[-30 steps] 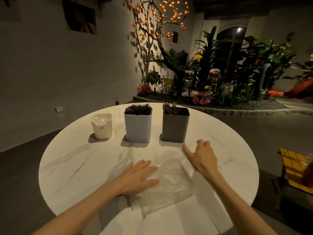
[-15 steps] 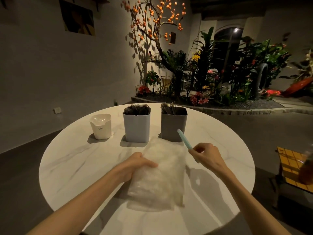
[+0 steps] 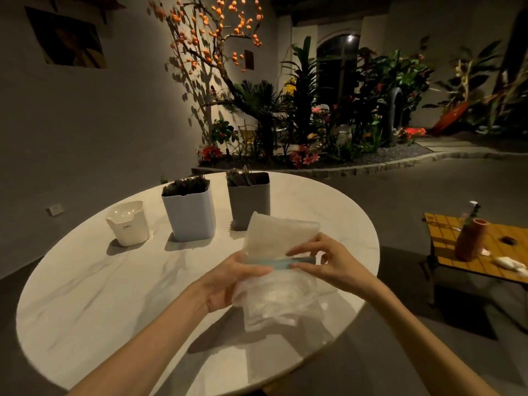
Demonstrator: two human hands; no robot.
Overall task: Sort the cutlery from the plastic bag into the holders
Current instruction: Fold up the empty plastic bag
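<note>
Since the earlier frame I've lifted the plastic bag (image 3: 275, 284) off the table (image 3: 94, 284) to frame centre; my left hand (image 3: 228, 281) grips its left side, my right hand (image 3: 325, 262) pinches a pale blue clip (image 3: 281, 263) across it. The bag looks empty, so sorting seems done. Two filled holders (image 3: 190, 214) and a white cup (image 3: 128, 224) stand upper left. Dim room, plants behind.
</note>
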